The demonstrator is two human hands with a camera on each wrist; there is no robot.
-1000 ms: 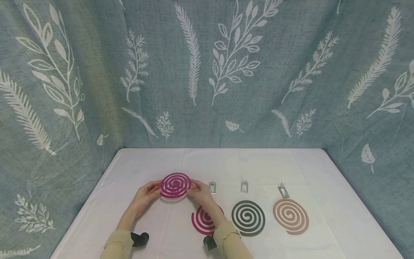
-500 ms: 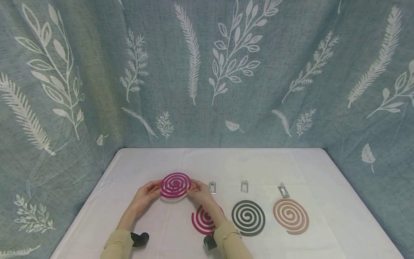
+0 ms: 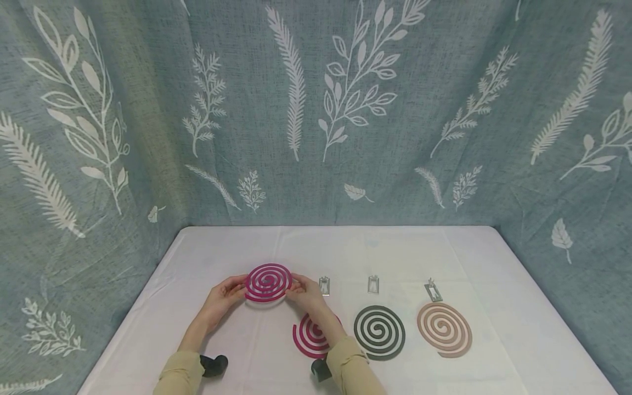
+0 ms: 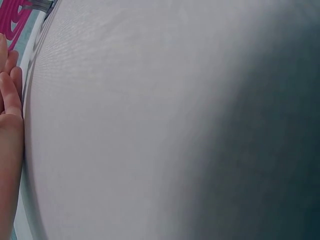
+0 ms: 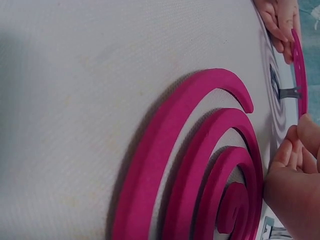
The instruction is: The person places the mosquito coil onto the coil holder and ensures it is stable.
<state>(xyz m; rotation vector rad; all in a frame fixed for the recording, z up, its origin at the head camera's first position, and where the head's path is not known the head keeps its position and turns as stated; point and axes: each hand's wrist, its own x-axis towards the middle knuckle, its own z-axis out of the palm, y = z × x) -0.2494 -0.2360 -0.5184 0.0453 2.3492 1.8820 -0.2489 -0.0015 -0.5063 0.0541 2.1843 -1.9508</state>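
Observation:
Both hands hold a magenta mosquito coil (image 3: 268, 282) by its opposite edges, over the left part of the table. The left hand (image 3: 222, 299) pinches its left edge and the right hand (image 3: 307, 293) its right edge. In the right wrist view the coil is seen edge-on, with a small metal coil stand (image 5: 289, 93) at its middle, between it and the table. Only a corner of the coil (image 4: 12, 22) and part of the left hand (image 4: 9, 92) show in the left wrist view. A second magenta coil (image 3: 308, 343) lies flat under the right forearm, partly hidden.
Right of the hands lie a dark green coil (image 3: 379, 333) and a tan coil (image 3: 444, 330). Behind the coils stand metal stands: one by the right hand (image 3: 323, 285), one in the middle (image 3: 373, 284), one touching the tan coil's far edge (image 3: 433, 291). A patterned curtain (image 3: 316, 109) surrounds the white table (image 3: 405, 247).

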